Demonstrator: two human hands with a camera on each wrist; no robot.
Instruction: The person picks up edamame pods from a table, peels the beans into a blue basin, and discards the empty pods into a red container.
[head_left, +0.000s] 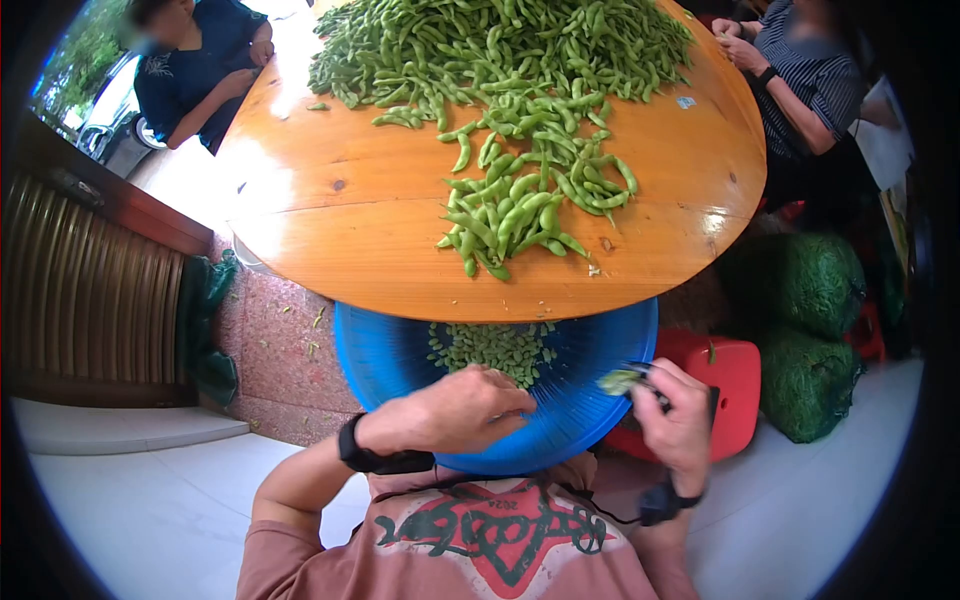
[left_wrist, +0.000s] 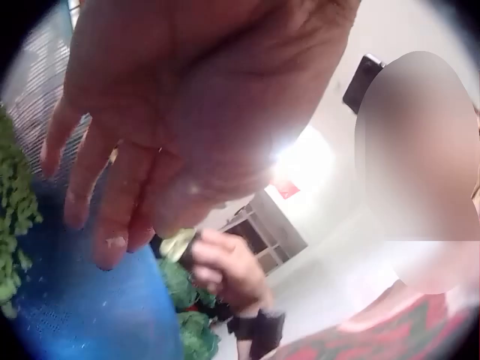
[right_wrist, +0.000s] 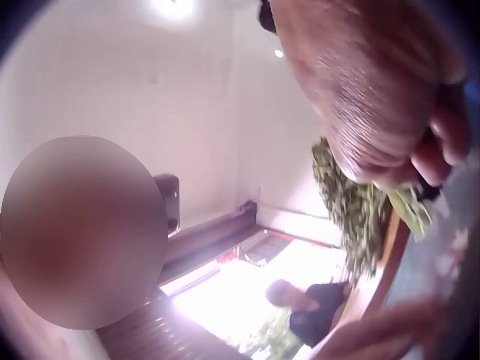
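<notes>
Over the blue basin my left hand hangs palm down. In the left wrist view the fingers of this hand point down, loosely extended, and no held thing is visible. At the basin's right side my right hand grips a green pod or pod shells, with a dark item by the fingers. In the right wrist view green pod pieces stick out below the curled fingers of the right hand. Shelled green beans lie in the basin.
A large heap of green pods covers the far part of the wooden table, trailing toward its near edge. A red stool and green net sacks stand at the right. Two people are beside the table.
</notes>
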